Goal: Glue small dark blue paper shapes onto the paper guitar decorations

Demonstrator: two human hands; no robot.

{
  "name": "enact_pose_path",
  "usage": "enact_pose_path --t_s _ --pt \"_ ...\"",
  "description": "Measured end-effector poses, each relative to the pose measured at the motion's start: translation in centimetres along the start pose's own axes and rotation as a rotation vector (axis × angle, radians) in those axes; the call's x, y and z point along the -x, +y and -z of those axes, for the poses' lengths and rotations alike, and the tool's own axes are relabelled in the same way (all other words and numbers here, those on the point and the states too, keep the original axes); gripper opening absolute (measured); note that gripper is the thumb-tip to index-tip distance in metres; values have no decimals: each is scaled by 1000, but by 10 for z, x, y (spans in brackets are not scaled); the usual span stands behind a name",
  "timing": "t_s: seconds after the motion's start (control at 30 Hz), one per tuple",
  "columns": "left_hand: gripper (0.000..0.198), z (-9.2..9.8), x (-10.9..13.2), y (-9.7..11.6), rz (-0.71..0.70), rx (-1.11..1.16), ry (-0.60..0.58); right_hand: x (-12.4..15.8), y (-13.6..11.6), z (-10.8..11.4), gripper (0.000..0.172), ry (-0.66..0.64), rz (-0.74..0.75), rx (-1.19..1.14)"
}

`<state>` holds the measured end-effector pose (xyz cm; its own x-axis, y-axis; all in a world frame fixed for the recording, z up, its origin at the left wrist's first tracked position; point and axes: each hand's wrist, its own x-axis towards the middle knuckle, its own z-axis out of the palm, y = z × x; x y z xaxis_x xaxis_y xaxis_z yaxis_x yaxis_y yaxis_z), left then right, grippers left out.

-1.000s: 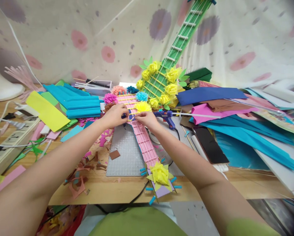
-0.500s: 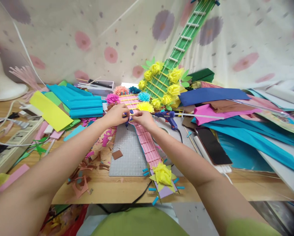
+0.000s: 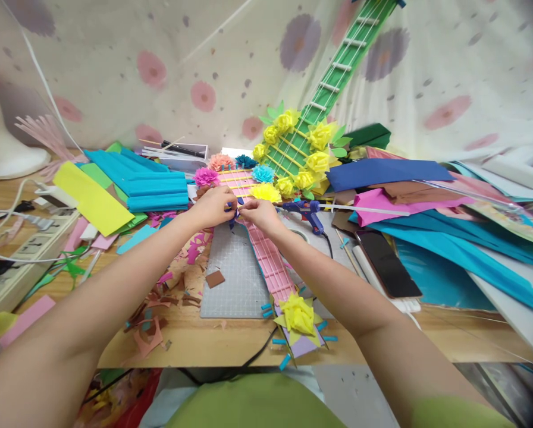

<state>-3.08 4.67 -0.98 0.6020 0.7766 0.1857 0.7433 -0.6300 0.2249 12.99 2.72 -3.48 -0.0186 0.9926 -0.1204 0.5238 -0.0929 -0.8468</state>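
A pink paper guitar lies across the grey cutting mat, its neck pointing toward me. Over its body, my left hand is closed around a dark blue paper piece. My right hand pinches at the same piece from the other side, its fingertips close to the left ones. The piece's exact shape is mostly hidden by fingers. Magenta, light blue and yellow paper flowers edge the guitar's body, and another yellow flower sits on its headstock.
A green paper guitar leans against the curtain behind. Right of my hands lies a blue glue gun with its cord, then a phone and coloured paper sheets. A power strip and paper scraps lie leftward.
The view has shifted slightly. Both hands stay together over the guitar's body, with only small finger movements at the dark blue paper piece.
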Motion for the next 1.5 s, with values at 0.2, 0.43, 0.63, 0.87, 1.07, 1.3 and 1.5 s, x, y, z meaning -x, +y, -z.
enact_pose_path --t_s 0.2,0.43,0.63,0.87,1.07,1.3,1.5 --pt "16 -3 0 -3 -9 1 5 -2 5 -1 10 -15 11 -78" --pt "17 -5 -1 -6 -2 17 4 0 3 0 8 -61 17 -173" --pt "16 -4 -1 -6 -3 33 1 2 2 -1 8 -82 1 -307" --pt "12 -4 0 -5 -2 24 12 3 8 1 18 -51 133 -127" --pt "11 -3 3 -1 -1 28 18 8 8 4 18 -35 335 141" --pt "28 -1 9 13 24 -31 13 7 9 3 17 -34 340 164" --pt "25 4 11 7 33 3 40 8 3 1 19 -13 314 239"
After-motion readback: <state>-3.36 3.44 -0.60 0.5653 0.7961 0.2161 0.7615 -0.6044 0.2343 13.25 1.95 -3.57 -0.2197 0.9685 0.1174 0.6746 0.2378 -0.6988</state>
